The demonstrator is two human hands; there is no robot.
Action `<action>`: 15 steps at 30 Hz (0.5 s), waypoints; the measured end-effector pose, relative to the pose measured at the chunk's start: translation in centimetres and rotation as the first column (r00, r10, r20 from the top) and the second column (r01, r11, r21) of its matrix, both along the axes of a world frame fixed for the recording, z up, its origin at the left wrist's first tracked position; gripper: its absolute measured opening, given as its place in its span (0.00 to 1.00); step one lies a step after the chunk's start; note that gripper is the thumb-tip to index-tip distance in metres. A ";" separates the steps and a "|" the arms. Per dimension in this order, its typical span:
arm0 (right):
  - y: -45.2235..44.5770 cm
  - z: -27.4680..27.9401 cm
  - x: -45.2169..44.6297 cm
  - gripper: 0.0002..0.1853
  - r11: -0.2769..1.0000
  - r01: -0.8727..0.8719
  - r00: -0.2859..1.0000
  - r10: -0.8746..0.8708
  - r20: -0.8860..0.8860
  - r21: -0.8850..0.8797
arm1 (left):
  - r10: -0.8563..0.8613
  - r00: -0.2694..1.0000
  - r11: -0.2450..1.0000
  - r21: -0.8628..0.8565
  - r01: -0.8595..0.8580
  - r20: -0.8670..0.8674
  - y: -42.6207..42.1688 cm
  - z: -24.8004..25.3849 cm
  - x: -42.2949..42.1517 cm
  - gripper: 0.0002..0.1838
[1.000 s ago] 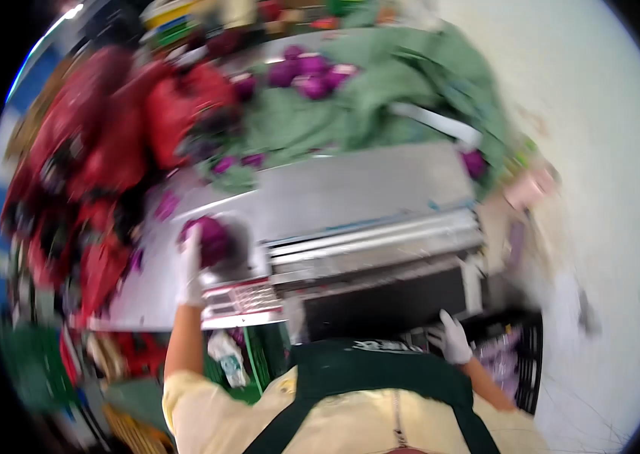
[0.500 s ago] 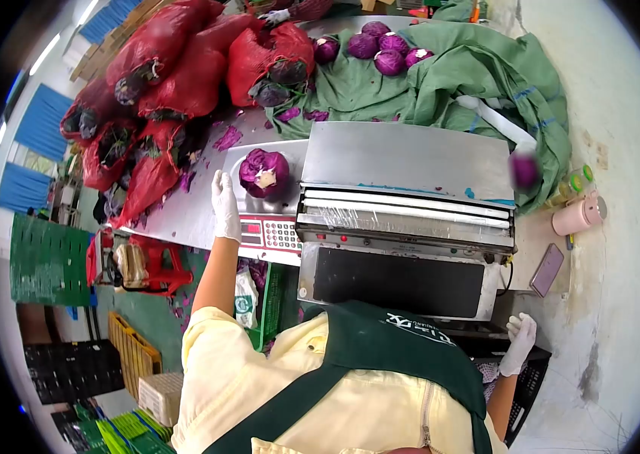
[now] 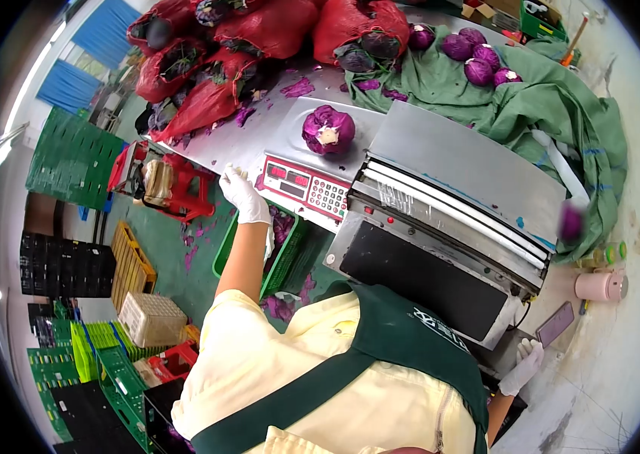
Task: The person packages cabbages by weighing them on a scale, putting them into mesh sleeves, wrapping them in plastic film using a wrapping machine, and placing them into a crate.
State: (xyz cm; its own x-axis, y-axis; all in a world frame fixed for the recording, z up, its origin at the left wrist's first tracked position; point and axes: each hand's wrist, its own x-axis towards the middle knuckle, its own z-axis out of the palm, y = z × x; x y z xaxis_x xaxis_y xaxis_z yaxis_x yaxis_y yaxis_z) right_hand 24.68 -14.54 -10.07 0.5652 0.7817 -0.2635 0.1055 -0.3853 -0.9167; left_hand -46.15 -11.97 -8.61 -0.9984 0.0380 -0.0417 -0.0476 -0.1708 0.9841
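Note:
A red cabbage [image 3: 328,129], its cut stem facing up, sits on the plate of the red-and-white weighing scale [image 3: 307,191]. My left hand [image 3: 244,197], in a white glove, is off the scale's left front corner, above the floor. Its fingers are loosely stretched and hold nothing I can see. My gloved right hand [image 3: 523,368] is low at the right, near a phone [image 3: 555,324], with its fingers slightly bent and no object visible in them. Between the hands stands a film wrapping machine [image 3: 441,219] with a black plate [image 3: 424,278] at its front.
Red mesh sacks [image 3: 267,30] of cabbages fill the table's back left. Several cabbages [image 3: 479,71] lie on green cloth [image 3: 441,98] at the back. A green basket [image 3: 270,280] with purple leaves stands below the scale. A pink bottle [image 3: 600,286] is by the right wall.
My left hand has drawn back from beside the cabbage toward me, off the table edge. The view has turned and shifted left. My right hand has moved closer to the phone.

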 end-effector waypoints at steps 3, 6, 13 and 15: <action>-0.7 -0.2 0.0 0.15 1.000 0.007 1.000 -0.007 -0.008 0.020 | -0.018 0.998 0.998 0.063 0.014 0.053 1.0 0.1 1.4 0.17; -1.8 0.0 -0.5 0.15 0.997 0.059 0.998 -0.058 -0.021 0.057 | -0.094 0.995 0.989 0.116 0.092 0.014 3.2 -1.9 1.1 0.16; 9.1 5.3 -1.7 0.16 0.948 -0.187 0.976 0.149 0.158 0.256 | -0.366 0.927 0.930 0.024 0.366 0.084 6.7 0.2 3.7 0.27; 14.4 7.2 -1.5 0.13 0.934 -0.286 0.937 0.224 0.269 0.216 | -0.389 0.914 0.920 0.091 0.380 0.112 8.3 2.9 7.4 0.27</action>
